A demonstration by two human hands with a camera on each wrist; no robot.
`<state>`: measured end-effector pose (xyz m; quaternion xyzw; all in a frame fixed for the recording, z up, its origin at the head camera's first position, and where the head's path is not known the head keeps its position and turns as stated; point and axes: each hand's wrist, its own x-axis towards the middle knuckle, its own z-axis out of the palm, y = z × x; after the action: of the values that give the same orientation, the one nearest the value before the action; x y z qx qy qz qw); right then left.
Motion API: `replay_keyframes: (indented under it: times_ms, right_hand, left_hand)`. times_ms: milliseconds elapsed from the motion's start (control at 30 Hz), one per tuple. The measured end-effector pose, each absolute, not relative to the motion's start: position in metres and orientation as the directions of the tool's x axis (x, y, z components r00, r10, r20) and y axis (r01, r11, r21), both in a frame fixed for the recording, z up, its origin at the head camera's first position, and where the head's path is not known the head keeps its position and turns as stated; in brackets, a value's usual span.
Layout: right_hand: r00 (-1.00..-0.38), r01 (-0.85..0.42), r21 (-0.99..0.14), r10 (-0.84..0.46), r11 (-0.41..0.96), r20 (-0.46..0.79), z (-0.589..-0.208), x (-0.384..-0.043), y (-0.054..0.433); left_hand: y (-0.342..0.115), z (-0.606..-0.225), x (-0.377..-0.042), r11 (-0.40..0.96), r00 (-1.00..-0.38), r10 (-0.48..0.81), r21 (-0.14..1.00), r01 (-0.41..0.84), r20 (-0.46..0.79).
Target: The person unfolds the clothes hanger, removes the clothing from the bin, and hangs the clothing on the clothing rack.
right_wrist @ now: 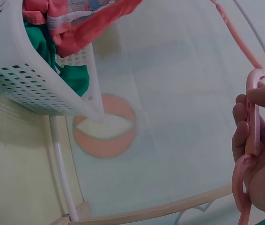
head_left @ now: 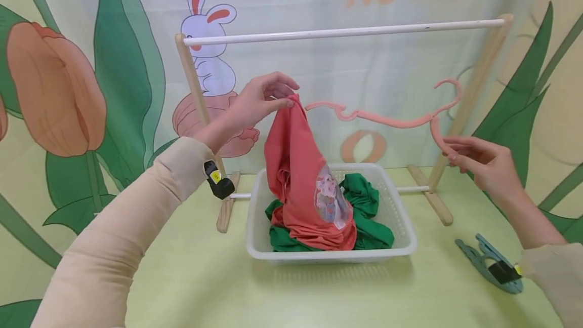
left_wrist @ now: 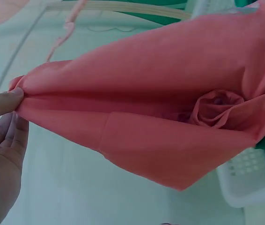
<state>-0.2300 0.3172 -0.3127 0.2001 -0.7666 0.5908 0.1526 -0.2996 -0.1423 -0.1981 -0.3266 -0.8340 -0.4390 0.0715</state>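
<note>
The left hand (head_left: 266,96) pinches the top of a coral-red fabric garment with a pale printed picture (head_left: 304,176) between thumb and fingers, lifting that end above a white plastic basket with perforated walls (head_left: 330,255). From there the garment hangs in a long fold, and its lower part lies bunched in the basket, on top of crumpled dark green cloth (head_left: 374,232) that shows on both sides of it. The printed picture faces up and toward the basket's right half. In the left wrist view, the garment's fold gapes and a rolled bit of the same fabric shows inside.

The right hand (head_left: 489,163), apart from the basket, pinches 1 arm of a slim pink plastic hanger with a curved hook (head_left: 396,123) between thumb and curled fingers. The hanger's hook points up, and its other arm stretches left to the garment's edge near the left hand; its tip goes out of sight there, so whether it sits inside or behind the fabric cannot be told.

The basket stands on a pale yellow-green table (head_left: 200,277), before a rack of 2 wooden side posts and a white top bar (head_left: 346,33). A blue-green plastic item with slim curved arms (head_left: 477,262) lies at the right.
</note>
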Motion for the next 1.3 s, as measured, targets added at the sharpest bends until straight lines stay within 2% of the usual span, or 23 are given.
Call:
replay_keyframes:
  times_ms: [233,433,533,733,900,1300]
  right_hand:
    - [-0.85,-0.527,-0.793,-0.205,0.307,0.485,-0.321,-0.235,0.311]
    - [-0.837,-0.547,-0.749,-0.217,0.374,0.503,-0.327,-0.236,0.308]
    - [-0.843,-0.535,-0.735,-0.199,0.416,0.5,-0.328,-0.237,0.306]
    - [-0.845,-0.532,-0.726,-0.213,0.435,0.491,-0.332,-0.238,0.304]
    - [-0.846,-0.532,-0.721,-0.235,0.445,0.479,-0.334,-0.24,0.301]
    - [-0.821,-0.569,-0.72,-0.327,0.397,0.468,-0.335,-0.239,0.293]
  left_hand:
    - [-0.152,-0.235,-0.294,0.402,-0.816,0.508,0.762,0.508,0.275]
    - [-0.158,-0.257,-0.294,0.516,-0.825,0.478,0.663,0.542,0.303]
    - [-0.164,-0.267,-0.294,0.536,-0.83,0.47,0.65,0.539,0.301]
    - [-0.176,-0.289,-0.29,0.487,-0.843,0.491,0.732,0.476,0.221]
    - [-0.181,-0.297,-0.285,0.43,-0.867,0.46,0.807,0.405,0.19]
    - [-0.188,-0.296,-0.274,0.367,-0.862,0.458,0.837,0.405,0.217]
